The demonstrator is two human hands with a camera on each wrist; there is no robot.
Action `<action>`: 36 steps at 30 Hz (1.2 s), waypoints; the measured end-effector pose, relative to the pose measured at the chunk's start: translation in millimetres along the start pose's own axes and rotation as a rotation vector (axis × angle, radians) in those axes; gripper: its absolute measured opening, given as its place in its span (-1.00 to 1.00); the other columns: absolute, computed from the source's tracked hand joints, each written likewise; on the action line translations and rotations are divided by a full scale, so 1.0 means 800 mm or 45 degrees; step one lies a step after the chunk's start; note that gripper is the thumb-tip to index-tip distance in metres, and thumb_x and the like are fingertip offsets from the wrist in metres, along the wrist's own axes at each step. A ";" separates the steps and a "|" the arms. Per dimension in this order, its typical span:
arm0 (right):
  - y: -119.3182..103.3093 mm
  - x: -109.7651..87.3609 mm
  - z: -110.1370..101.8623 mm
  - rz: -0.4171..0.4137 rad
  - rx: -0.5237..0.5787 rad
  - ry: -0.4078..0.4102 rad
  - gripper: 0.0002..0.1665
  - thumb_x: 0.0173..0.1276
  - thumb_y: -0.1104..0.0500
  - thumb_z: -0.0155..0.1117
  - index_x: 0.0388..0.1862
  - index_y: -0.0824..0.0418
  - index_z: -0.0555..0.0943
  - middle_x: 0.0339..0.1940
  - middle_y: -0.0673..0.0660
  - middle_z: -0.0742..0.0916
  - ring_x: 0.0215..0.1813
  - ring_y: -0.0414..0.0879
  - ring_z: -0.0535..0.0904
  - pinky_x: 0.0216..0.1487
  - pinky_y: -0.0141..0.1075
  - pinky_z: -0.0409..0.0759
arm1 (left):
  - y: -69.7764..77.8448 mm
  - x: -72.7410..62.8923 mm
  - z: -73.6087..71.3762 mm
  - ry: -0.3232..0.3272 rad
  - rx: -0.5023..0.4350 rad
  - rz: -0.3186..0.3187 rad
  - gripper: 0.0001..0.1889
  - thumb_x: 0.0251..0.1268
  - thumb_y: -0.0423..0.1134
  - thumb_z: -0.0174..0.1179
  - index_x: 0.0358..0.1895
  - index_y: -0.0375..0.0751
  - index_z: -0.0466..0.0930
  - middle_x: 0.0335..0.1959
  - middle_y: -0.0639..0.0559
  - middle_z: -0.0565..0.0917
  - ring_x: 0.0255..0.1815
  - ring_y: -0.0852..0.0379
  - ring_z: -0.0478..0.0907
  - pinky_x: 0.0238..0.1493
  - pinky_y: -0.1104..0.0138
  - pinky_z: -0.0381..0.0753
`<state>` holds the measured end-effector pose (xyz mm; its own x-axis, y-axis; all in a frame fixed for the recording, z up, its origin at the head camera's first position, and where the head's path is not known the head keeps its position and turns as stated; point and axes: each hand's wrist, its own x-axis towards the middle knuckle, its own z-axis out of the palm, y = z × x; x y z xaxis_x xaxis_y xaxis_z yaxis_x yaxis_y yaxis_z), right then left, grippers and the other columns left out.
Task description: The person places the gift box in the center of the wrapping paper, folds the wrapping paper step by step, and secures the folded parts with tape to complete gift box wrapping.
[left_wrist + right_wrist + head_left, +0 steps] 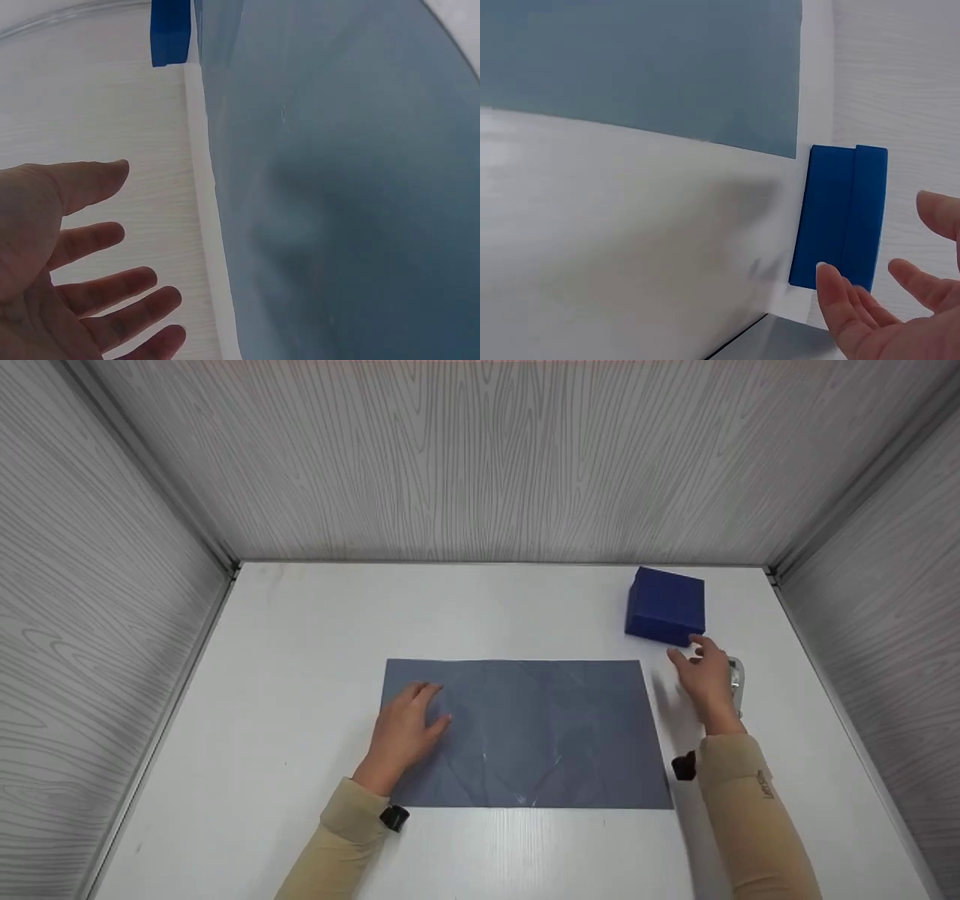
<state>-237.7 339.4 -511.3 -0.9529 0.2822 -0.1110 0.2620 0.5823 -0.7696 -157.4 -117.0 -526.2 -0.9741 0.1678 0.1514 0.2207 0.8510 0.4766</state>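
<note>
- Dark-blue, square-topped box [666,604], seemingly of card, stands in the head view on the white table [322,622] near its far right corner, apart from the thin, creased grey-blue rectangular sheet [517,735].
- Also in the head view, the sheet lies flat and unfolded, with nothing set on it; the work looks near its start, laying-out done, handling of both pieces left.
- Left hand [401,731] is over the sheet's left end, fingers loose and parted, grasping nothing; right hand [703,679] reaches to the box's near right corner, fingers slightly bent, thumb apart, no grasp formed. A pale, rounded object [736,679] is partly hidden behind it; what it is, I cannot tell.
- From the left wrist, the hand's fingers are released and extended beside the sheet's edge in view; part of the box shows beyond.
- From the right wrist, fingertips overlap the box's lower end; whether they touch cannot be told. A lengthwise seam suggests its lid is on.
- Count across the views: one box, one sheet, one pale object, two hands.
</note>
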 end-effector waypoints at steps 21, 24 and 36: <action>-0.010 0.059 0.004 0.258 0.051 0.091 -0.21 0.54 -0.06 -0.11 0.53 0.37 -0.02 0.43 0.45 0.30 0.41 0.24 0.25 0.39 -0.02 0.23 | 0.036 0.033 0.047 -0.075 0.019 0.092 -0.40 0.32 -0.04 0.29 0.37 -0.16 0.42 0.29 -0.22 0.46 0.26 -0.19 0.45 0.19 -0.10 0.41; -0.014 0.060 0.005 0.294 0.070 0.084 -0.21 0.55 -0.05 -0.13 0.53 0.38 -0.03 0.43 0.45 0.30 0.36 0.22 0.31 0.32 -0.07 0.33 | 0.041 0.037 0.051 -0.071 0.001 0.106 -0.40 0.32 -0.05 0.29 0.37 -0.17 0.42 0.27 -0.22 0.48 0.25 -0.19 0.46 0.20 -0.08 0.42; -0.021 0.059 0.016 0.343 0.342 0.046 -0.27 0.59 0.02 -0.17 0.59 0.31 -0.04 0.45 0.41 0.29 0.35 0.14 0.41 0.05 -0.32 0.58 | 0.056 0.057 0.057 -0.136 -0.139 0.052 -0.36 0.38 -0.03 0.24 0.44 -0.20 0.31 0.32 -0.20 0.43 0.29 -0.18 0.41 0.23 -0.05 0.40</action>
<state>-288.9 332.9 -511.8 -0.8481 0.4276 -0.3129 0.4484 0.2645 -0.8538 -194.2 -48.5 -537.1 -0.9625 0.2584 0.0823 0.2587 0.7841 0.5642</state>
